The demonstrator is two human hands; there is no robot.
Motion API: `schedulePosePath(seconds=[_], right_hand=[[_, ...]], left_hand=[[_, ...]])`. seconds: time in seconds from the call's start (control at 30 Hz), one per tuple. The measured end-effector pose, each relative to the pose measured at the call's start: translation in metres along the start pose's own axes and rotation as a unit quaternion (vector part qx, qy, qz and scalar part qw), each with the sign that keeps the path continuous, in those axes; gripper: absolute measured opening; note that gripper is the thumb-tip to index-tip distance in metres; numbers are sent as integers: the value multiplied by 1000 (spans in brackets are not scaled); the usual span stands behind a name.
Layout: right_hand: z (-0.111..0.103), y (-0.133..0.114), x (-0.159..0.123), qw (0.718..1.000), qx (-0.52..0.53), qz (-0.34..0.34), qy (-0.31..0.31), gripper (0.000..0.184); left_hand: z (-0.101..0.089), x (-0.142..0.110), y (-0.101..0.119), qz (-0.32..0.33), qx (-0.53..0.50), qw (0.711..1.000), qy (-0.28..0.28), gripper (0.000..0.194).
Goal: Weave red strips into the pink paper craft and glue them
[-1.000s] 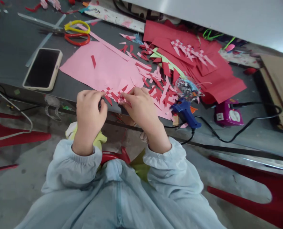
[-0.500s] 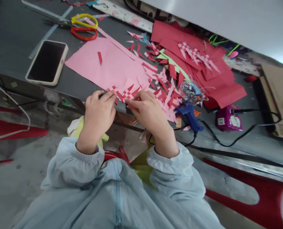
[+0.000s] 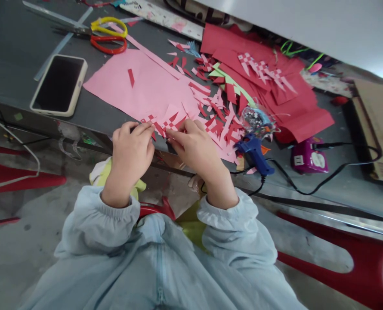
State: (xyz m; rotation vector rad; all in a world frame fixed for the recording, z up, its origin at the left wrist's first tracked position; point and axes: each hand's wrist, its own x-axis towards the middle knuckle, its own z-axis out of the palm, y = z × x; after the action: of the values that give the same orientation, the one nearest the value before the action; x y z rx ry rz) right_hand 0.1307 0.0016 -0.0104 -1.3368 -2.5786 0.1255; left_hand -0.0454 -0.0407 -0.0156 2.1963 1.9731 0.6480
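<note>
Near the table's front edge lie two small woven paper fish in red and pink check, a left one [image 3: 150, 120] and a right one [image 3: 170, 124]. My left hand [image 3: 130, 150] rests beside the left fish, its fingers stretched forward and fingertips touching or very near it. The fingers of my right hand [image 3: 193, 144] are bent and drawn together at the right fish, seeming to pinch its lower side; the fingertips are partly hidden. Under both fish spreads a pink paper sheet [image 3: 117, 82], with red and pink paper scraps [image 3: 215, 107] heaped on its right part.
Scissors [image 3: 109, 36] and a phone [image 3: 59, 85] lie at the left. Red paper sheets [image 3: 304, 116] with several woven fish [image 3: 262, 71] are at the back right. A blue glue gun [image 3: 255, 153], its cord, a purple box [image 3: 309, 156] and cardboard [image 3: 378, 120] stand right.
The whole view has shifted slightly, so things on the table sit a little further left and higher. Both hands keep nearly the same place and pose at the paper fish.
</note>
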Motion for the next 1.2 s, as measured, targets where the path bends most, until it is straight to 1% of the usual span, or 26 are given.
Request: schedulePosePath(seconds=[0.07, 0.17, 0.23, 0.47, 0.53, 0.63, 0.73, 0.77, 0.83, 0.9, 1.0, 1.1, 1.2], right_hand=[[-1, 2, 0, 1000, 17, -1, 1, 31], [0, 5, 0, 999, 37, 1, 9, 28], [3, 7, 1, 998, 52, -4, 17, 27], [10, 12, 4, 992, 121, -10, 45, 25], [11, 11, 5, 991, 126, -4, 47, 24], [11, 9, 7, 990, 133, 18, 50, 22], [11, 8, 8, 988, 142, 36, 52, 21], [11, 8, 8, 987, 144, 39, 52, 21], [11, 8, 9, 987, 149, 41, 51, 20], [11, 9, 10, 986, 151, 42, 47, 20], [12, 9, 12, 987, 148, 48, 47, 18], [15, 10, 13, 985, 153, 50, 64, 15], [17, 10, 14, 982, 160, 54, 85, 14]], left_hand=[[0, 3, 0, -19, 1, 1000, 18, 38], [-2, 10, -1, -76, 26, 995, 58, 39], [-4, 14, -1, -101, 39, 992, 66, 38], [-3, 23, 3, -94, 42, 994, 36, 25], [0, 26, 2, -102, 35, 993, 39, 24], [4, 32, 0, -124, 14, 990, 59, 18], [5, 38, -2, -135, -58, 986, 76, 7], [6, 39, -3, -134, -91, 983, 84, 8], [7, 41, -4, -129, -147, 976, 100, 18], [10, 41, -5, -130, -176, 969, 112, 30], [17, 43, -7, -133, -223, 959, 113, 44], [26, 45, -7, -139, -321, 931, 104, 51], [33, 47, -4, -148, -407, 897, 87, 48]])
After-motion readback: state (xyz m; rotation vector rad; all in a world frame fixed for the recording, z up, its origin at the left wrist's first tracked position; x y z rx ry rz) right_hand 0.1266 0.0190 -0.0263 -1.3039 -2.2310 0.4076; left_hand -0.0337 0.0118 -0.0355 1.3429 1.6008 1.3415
